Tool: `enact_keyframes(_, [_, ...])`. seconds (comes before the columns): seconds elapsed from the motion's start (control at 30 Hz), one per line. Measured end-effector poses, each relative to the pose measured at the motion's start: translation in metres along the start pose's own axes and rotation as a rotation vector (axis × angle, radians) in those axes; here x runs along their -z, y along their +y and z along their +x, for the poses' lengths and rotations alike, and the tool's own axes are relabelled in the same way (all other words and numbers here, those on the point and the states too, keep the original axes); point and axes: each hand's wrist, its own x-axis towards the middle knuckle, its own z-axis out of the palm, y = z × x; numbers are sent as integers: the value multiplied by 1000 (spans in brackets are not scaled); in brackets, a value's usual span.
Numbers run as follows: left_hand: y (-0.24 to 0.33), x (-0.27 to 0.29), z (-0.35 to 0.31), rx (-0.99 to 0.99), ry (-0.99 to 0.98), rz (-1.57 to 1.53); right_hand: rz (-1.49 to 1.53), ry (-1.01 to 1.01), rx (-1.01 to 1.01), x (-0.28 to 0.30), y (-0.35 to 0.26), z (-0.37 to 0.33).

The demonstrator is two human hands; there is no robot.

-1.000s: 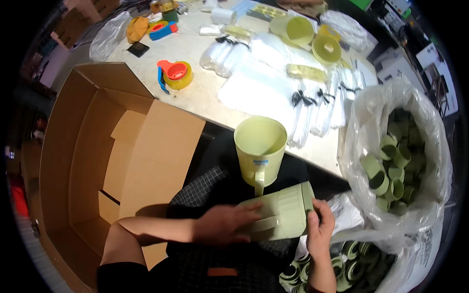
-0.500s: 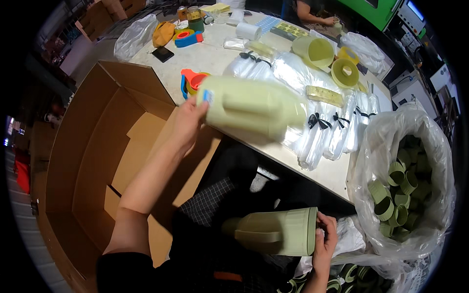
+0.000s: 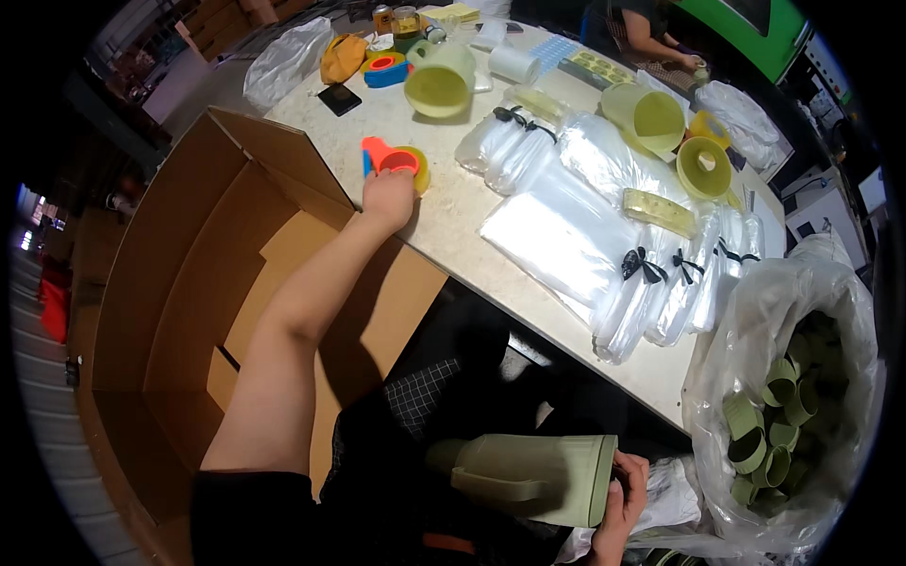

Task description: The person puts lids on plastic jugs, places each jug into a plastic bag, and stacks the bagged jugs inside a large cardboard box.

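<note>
My left hand (image 3: 389, 200) is closed on a red-and-blue tape dispenser (image 3: 401, 160) with a yellow roll, near the table's left edge; the hand partly hides it. In my right hand (image 3: 623, 495) is a pale green plastic jug body (image 3: 538, 479), lying sideways above my lap with its handle facing me. My right fingers grip the wide end at its rim, some of them out of sight behind it. Another pale green jug body (image 3: 442, 87) lies on the table beyond my left hand, its round opening facing me.
A large open cardboard box (image 3: 179, 274) stands at my left. Tied bundles of clear plastic bags (image 3: 566, 226) cover the middle of the table (image 3: 453, 212). At right, a clear-lined sack (image 3: 717, 377) holds green ring-shaped parts. Across the table, a person's arm (image 3: 651, 47) shows.
My left hand has set its jug body down on the far part of the table and come back to the tape dispenser. My right hand still holds its jug body, slightly lower.
</note>
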Motion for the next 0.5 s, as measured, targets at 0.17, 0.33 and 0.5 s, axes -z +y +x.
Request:
enact_keyframes(0.17, [-13, -12, -11, 109, -34, 1, 6, -9, 29, 4, -4, 16])
enact_keyframes(0.33, [35, 22, -72, -203, 457, -192, 78, -259, 1, 15, 2, 37])
enact_keyframes(0.5, [162, 121, -155, -680, -32, -1172, 64, -236, -15, 16, 9, 44])
